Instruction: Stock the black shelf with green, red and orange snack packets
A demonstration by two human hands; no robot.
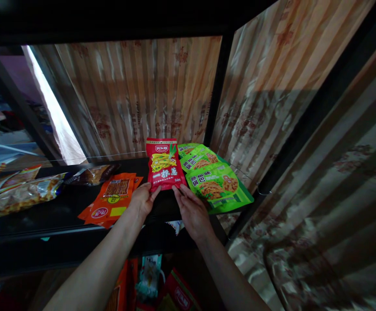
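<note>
Corners, both lower ones: your left hand (141, 200) and right hand (193, 212) grasped the red packet (164, 166) there, thumbs near its bottom edge. It looked light and soft, its film probably slick, so that flat edge seemed the surest hold; squeezing the filled middle might have crushed the contents. It was on or just over the black shelf (67, 208), I couldn't tell which, between orange packets (119, 188) and green packets (215, 183). Behind hung the pleated curtain (119, 99).
</note>
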